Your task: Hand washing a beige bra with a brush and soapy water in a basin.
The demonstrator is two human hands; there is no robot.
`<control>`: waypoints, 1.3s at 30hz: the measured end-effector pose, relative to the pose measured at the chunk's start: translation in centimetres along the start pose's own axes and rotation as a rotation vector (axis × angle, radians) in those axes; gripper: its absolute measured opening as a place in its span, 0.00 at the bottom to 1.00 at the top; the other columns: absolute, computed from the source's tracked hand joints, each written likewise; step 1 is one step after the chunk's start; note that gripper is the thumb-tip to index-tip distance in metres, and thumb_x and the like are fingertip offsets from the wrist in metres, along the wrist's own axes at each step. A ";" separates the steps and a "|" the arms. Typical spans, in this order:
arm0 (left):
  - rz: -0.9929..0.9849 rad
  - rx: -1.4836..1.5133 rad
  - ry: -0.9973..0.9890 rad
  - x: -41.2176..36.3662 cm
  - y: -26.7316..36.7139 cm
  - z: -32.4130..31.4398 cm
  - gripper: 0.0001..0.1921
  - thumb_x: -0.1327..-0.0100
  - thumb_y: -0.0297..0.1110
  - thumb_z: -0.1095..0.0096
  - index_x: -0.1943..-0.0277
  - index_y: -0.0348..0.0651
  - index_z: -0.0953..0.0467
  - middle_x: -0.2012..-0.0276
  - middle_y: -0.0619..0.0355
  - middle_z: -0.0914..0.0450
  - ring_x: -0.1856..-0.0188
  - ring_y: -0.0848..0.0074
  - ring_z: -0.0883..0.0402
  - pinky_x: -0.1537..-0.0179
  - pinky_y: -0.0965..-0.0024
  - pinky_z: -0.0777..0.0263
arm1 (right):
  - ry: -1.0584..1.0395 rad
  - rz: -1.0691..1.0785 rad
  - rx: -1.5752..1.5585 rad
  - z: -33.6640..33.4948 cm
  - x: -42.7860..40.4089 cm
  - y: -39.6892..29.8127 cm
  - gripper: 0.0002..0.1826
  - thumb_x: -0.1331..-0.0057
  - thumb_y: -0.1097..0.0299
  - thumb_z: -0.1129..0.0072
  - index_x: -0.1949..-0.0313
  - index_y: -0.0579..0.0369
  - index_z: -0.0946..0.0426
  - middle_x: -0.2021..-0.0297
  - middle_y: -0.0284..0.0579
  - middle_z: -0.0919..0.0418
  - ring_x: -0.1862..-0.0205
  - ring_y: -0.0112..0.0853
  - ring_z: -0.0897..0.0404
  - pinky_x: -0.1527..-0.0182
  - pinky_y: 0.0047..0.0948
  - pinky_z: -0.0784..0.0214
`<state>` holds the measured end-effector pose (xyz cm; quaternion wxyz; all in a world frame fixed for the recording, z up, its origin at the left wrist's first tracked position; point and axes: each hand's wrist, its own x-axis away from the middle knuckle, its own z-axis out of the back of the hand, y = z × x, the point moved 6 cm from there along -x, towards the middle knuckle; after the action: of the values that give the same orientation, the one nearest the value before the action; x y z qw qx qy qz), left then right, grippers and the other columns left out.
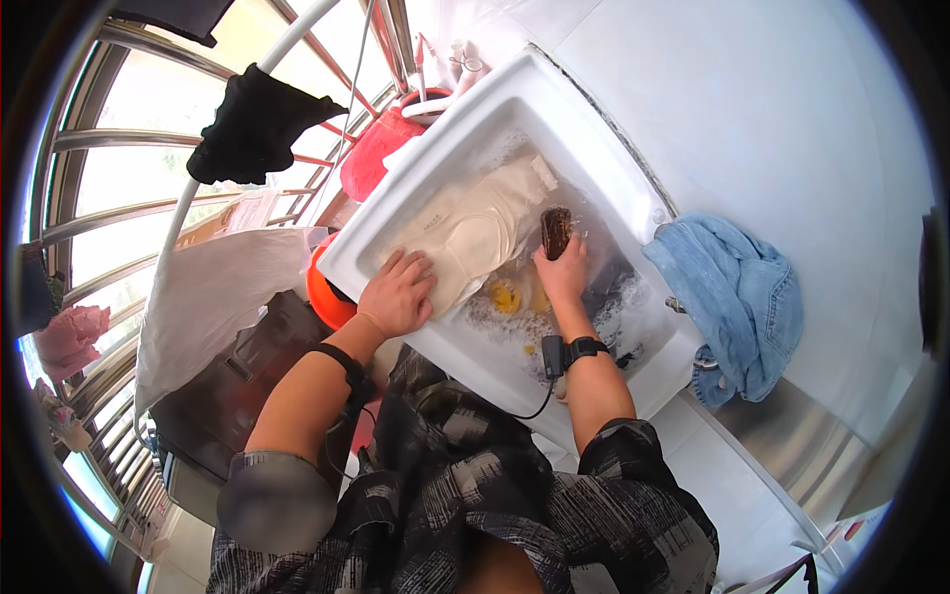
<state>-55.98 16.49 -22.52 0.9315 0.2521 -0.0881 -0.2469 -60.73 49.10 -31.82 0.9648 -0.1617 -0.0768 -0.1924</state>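
Observation:
In front of me is a white sink (445,145) with soapy water and dark cloth (610,276) in it. A beige garment (482,223) lies spread along the sink's left side, its lower end near the rim. My left hand (398,292) rests on that lower end with the fingers slightly spread. Over the water, to the right of the garment, my right hand (564,271) grips a brown scrubbing brush (556,232); its bristles cannot be made out clearly. A yellow object (505,297) shows in the suds between my hands.
Blue denim clothing (742,297) hangs over the sink's right rim, covering part of the tap. A red cloth (378,152) and an orange basin (326,293) are beside the left rim. Black cloth (256,126) hangs from a white pole near the window bars.

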 end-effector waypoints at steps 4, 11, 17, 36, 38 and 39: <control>0.064 -0.072 0.029 -0.3 0.5 1.1 0.21 0.44 0.37 0.35 0.46 0.46 0.14 0.34 0.49 0.22 0.25 0.57 0.30 0.21 0.42 0.44 | -0.204 -0.007 0.022 -0.1 0.6 0.8 0.44 0.41 0.49 0.28 0.32 0.67 0.30 0.39 0.66 0.25 0.37 0.59 0.24 0.35 0.52 0.28; 0.020 -0.040 -0.031 0.3 -0.4 -0.7 0.18 0.45 0.37 0.35 0.50 0.46 0.14 0.35 0.53 0.21 0.26 0.58 0.29 0.22 0.44 0.41 | -0.461 0.412 -0.122 2.9 6.9 -13.8 0.48 0.42 0.47 0.26 0.28 0.60 0.32 0.43 0.63 0.23 0.43 0.57 0.19 0.43 0.52 0.23; 0.041 0.009 -0.047 0.3 -0.1 -0.5 0.15 0.46 0.33 0.32 0.55 0.42 0.14 0.37 0.49 0.20 0.28 0.53 0.27 0.25 0.43 0.38 | -0.264 0.163 -0.121 1.2 -3.5 -11.0 0.47 0.40 0.44 0.30 0.28 0.62 0.30 0.39 0.62 0.22 0.40 0.55 0.19 0.39 0.48 0.24; -0.022 -0.159 -0.167 -4.4 2.0 -4.5 0.15 0.35 0.33 0.41 0.47 0.45 0.19 0.47 0.57 0.20 0.36 0.63 0.25 0.32 0.56 0.32 | -0.133 0.111 -0.192 0.2 -3.4 -5.5 0.47 0.35 0.44 0.33 0.28 0.67 0.34 0.41 0.63 0.23 0.41 0.57 0.19 0.40 0.50 0.24; -0.023 -0.290 0.020 -4.3 3.0 -2.3 0.20 0.33 0.34 0.41 0.39 0.45 0.20 0.37 0.53 0.21 0.27 0.60 0.29 0.25 0.51 0.38 | -0.028 0.151 -0.250 0.9 -0.3 -7.1 0.46 0.35 0.44 0.32 0.29 0.68 0.33 0.42 0.62 0.23 0.41 0.56 0.19 0.41 0.50 0.23; 0.018 -0.256 -0.077 -4.0 2.3 -2.9 0.22 0.33 0.35 0.41 0.36 0.45 0.22 0.32 0.53 0.24 0.25 0.59 0.33 0.23 0.50 0.42 | -0.100 0.204 -0.204 1.6 1.8 -9.3 0.45 0.36 0.45 0.32 0.28 0.64 0.33 0.44 0.61 0.22 0.42 0.58 0.19 0.43 0.51 0.23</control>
<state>-57.60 21.44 -23.98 0.9542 0.1207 -0.0938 -0.2572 -62.90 40.91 -27.28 0.9529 -0.2753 -0.0881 -0.0918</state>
